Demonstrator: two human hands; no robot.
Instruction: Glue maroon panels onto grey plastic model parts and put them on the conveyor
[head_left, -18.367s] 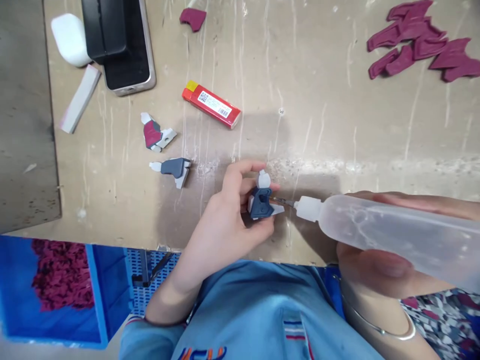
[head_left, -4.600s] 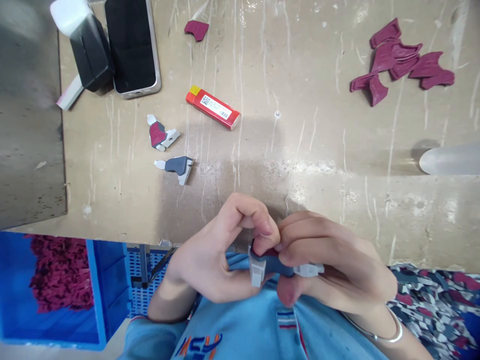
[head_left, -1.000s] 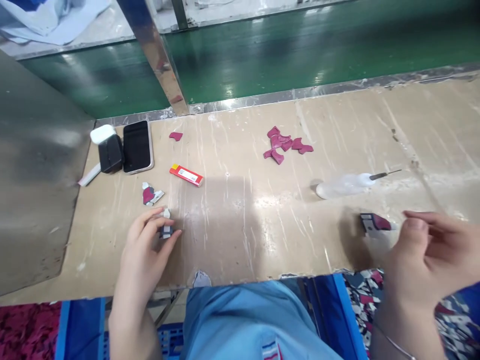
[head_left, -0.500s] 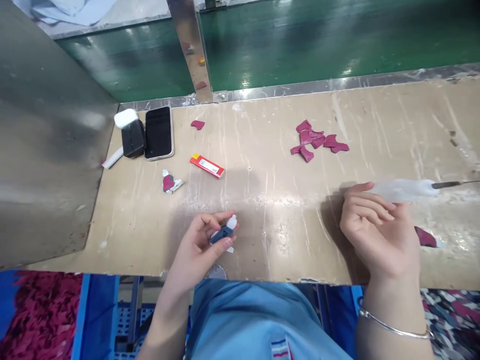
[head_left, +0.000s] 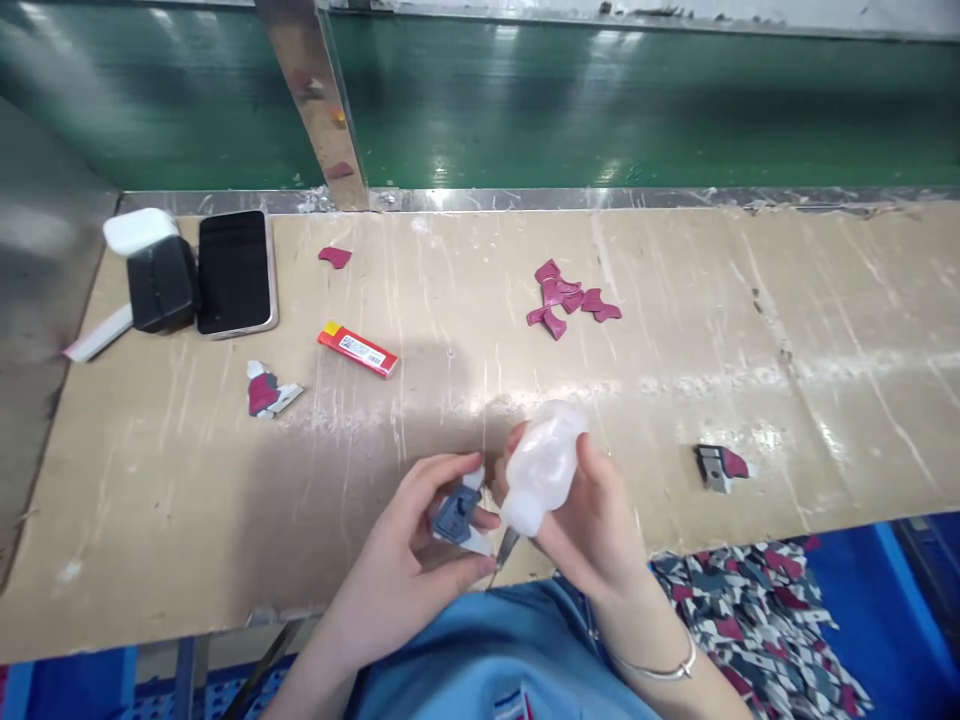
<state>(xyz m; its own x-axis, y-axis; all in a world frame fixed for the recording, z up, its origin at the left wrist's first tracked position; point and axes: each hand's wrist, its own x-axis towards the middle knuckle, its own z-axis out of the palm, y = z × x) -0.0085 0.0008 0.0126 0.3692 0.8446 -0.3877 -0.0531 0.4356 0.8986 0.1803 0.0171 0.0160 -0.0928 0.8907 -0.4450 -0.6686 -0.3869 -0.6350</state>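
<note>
**Bottle (head_left: 551, 455) newly raised beside a grey-blue part (head_left: 456, 513)**

Lifted a moment ago from the table (head_left: 697, 380) and now upended, dark nozzle (head_left: 507, 546) downward. Around the bottle, the right hand (head_left: 600, 520): wrapped, thumb on one side, fingertips on the other. Around the grey-blue part, the left hand (head_left: 409, 545): fingers curled, recessed face exposed, thumb just below, with its pressure impossible to tell. Location of the grey-blue part: above the table's near edge, against the blue shirt (head_left: 465, 660); taken up lately from near the left maroon-faced part (head_left: 264, 392). Nozzle tip near the left thumb, apart from the recess; contact with the thumb unclear. At the right, another maroon-faced part (head_left: 721, 467), lately set down; farther back, loose maroon pieces (head_left: 555, 297), undisturbed. Meaning, as judged: one part laid aside, a new round under way, bottle and part both in hand, no liquid visibly applied.
</note>
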